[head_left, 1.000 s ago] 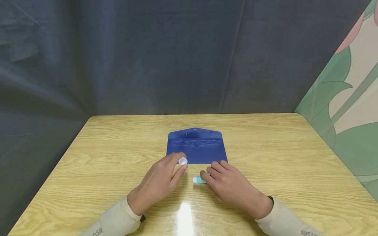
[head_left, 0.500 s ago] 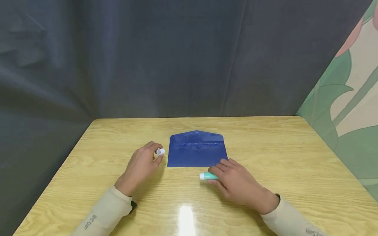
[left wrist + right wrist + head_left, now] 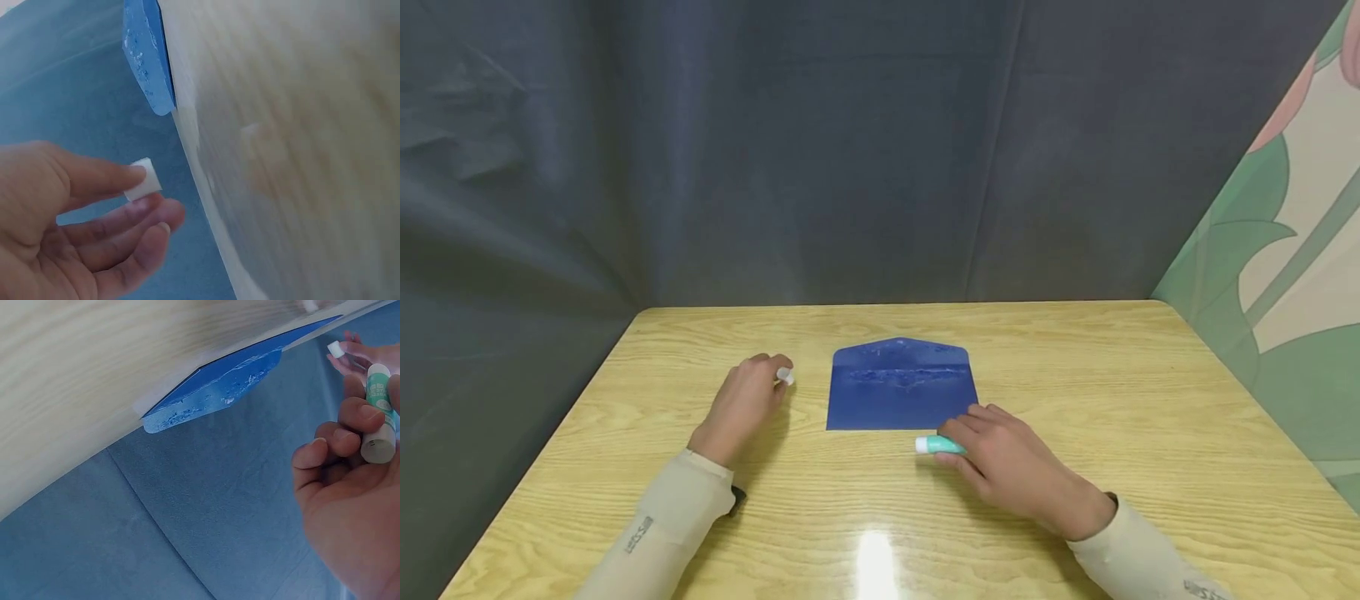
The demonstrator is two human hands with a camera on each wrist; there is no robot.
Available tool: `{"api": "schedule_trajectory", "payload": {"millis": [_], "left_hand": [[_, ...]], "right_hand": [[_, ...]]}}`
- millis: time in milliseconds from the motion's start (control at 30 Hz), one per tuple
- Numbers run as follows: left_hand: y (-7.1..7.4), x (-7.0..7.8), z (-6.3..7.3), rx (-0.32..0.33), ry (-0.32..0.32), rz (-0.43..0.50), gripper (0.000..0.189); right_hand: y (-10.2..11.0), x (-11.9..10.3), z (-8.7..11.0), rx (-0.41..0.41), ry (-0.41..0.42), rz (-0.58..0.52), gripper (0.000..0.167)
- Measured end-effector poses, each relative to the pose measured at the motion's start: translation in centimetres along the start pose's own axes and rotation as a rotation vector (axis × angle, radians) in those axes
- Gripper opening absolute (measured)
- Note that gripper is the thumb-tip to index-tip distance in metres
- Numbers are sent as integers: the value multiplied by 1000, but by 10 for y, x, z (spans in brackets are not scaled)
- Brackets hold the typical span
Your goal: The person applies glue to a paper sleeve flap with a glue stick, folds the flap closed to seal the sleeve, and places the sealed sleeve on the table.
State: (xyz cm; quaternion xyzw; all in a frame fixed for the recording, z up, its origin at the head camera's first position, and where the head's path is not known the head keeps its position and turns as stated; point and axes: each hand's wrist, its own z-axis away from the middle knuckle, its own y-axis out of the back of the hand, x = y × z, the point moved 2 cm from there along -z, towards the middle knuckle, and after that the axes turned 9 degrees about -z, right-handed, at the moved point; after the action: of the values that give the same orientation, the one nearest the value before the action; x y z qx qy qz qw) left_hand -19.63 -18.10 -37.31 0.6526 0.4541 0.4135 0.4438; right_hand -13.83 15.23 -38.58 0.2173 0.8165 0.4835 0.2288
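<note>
A small white cap (image 3: pixel 147 180) is pinched between the thumb and fingers of my left hand (image 3: pixel 743 403), which is over the table left of the envelope. In my right hand (image 3: pixel 1017 457) I grip a green and white glue stick (image 3: pixel 942 445), its white end pointing left; the right wrist view shows the glue stick (image 3: pixel 379 400) held between curled fingers and thumb. Between the hands lies a blue envelope (image 3: pixel 901 402), its pointed flap opened away from me. Whitish smears mark the flap and the strip below the fold. My right fingertips are by the envelope's lower right corner.
The wooden table (image 3: pixel 1075 367) has a bright reflection near its front. Dark cloth (image 3: pixel 820 150) hangs behind it and along the left side. On the right stands a panel (image 3: pixel 1285 300) with painted leaves and pink petals.
My left hand has moved left and away from me with the cap, from in front of the envelope to its left. My right hand has shifted slightly right with the glue stick.
</note>
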Motion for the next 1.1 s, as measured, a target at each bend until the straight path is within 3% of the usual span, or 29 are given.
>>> {"api": "schedule_trajectory", "payload": {"millis": [100,267,467,800,1100], "left_hand": [[-2,-1,-6,-7,-3,-34,18],[-5,-3,-11,-80,25,-98,25],[-7,-3,-15,-147,54,-146,20],[-8,2,-15,-166,27,-124,38],[-8,4,-14,-162,20,-113,41]], "right_hand": [[0,0,0,2,-3,-3,12],[-1,1,0,-4,-10,-9,13],[0,1,0,-9,-9,-15,14],[2,1,1,-36,-30,-2,15],[2,2,1,-43,-35,0,15]]}}
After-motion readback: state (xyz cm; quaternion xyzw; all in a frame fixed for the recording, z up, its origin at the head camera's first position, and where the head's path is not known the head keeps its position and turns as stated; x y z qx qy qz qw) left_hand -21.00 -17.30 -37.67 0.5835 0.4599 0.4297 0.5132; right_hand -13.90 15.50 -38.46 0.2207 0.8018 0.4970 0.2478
